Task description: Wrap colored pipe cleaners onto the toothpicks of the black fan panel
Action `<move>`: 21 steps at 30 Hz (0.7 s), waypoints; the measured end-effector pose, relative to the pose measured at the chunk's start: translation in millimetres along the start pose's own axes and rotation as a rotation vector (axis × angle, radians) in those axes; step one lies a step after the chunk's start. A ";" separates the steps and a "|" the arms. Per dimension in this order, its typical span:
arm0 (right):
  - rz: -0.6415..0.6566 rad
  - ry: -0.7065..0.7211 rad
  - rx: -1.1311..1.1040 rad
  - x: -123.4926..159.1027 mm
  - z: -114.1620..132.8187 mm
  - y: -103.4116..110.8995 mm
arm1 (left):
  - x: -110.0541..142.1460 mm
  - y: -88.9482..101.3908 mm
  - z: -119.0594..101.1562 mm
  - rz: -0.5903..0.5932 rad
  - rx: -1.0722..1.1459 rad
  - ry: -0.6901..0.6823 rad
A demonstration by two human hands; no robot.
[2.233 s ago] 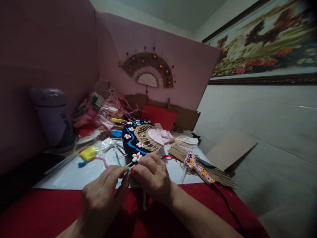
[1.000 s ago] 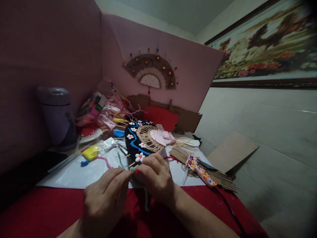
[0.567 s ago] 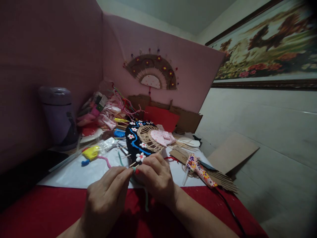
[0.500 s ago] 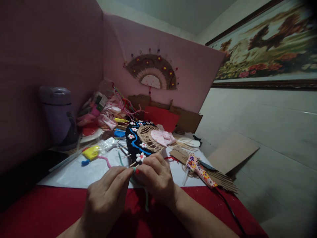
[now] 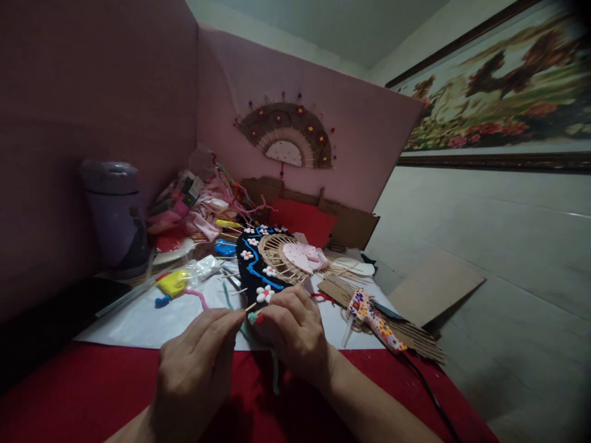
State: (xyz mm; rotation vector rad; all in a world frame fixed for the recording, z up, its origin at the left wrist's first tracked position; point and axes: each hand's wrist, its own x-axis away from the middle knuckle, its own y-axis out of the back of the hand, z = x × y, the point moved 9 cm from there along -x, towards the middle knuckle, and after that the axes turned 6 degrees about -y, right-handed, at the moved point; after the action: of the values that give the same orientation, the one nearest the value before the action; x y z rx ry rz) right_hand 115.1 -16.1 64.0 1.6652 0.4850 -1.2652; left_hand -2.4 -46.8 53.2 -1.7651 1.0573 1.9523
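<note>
A black fan (image 5: 249, 264) with white flowers, a blue wavy line, a woven middle and thin wooden sticks lies on white paper, in front of my hands. My left hand (image 5: 198, 354) is closed in a pinch at its fingertips, which meet the end of a thin wooden stick (image 5: 250, 306) at the fan's lower edge. My right hand (image 5: 295, 335) is closed over the fan's lower edge. At its thumb and fingertip it holds a small green and red piece (image 5: 253, 318). A light green pipe cleaner (image 5: 276, 372) hangs below the hands. The right palm's inside is hidden.
A floral glue gun (image 5: 376, 320) with a cable lies at the right beside corrugated cardboard. At the left stand a purple bottle (image 5: 115, 215) and a yellow clay packet (image 5: 173, 283). Behind are a heap of pipe cleaners, red card (image 5: 305, 218) and another fan (image 5: 289, 132) on a pink panel.
My left fingertips have drawn slightly away from the green and red piece, which now shows more plainly beside my right fingers. The whole view has shifted a little.
</note>
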 end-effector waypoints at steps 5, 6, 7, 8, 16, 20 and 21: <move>-0.006 -0.018 -0.021 0.3 -0.9 1.2 | 0.1 0.4 1.6 0.004 -0.002 0.022; -0.007 -0.020 -0.024 0.4 -1.0 1.4 | -0.3 0.6 1.3 0.000 -0.005 0.020; -0.009 -0.022 -0.024 0.4 -1.0 1.7 | -0.8 0.7 0.9 -0.003 -0.008 0.017; -0.010 -0.021 -0.022 0.4 -0.8 1.9 | -1.3 0.4 0.8 -0.001 -0.010 0.018; -0.016 -0.008 0.004 -0.4 1.8 2.7 | -2.2 -3.7 -5.4 0.039 0.031 -0.046; -0.002 -0.018 0.021 0.8 1.0 1.0 | -0.2 -7.3 -5.3 0.063 0.018 -0.061; 0.004 -0.018 0.021 1.2 0.9 0.4 | 0.2 -7.9 -5.1 0.063 0.013 -0.063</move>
State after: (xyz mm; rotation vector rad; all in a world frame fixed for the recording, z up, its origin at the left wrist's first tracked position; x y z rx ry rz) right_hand 115.5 -17.3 63.0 1.6701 0.4587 -1.2859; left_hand 6.4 -45.0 50.6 -1.6706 1.1148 2.0197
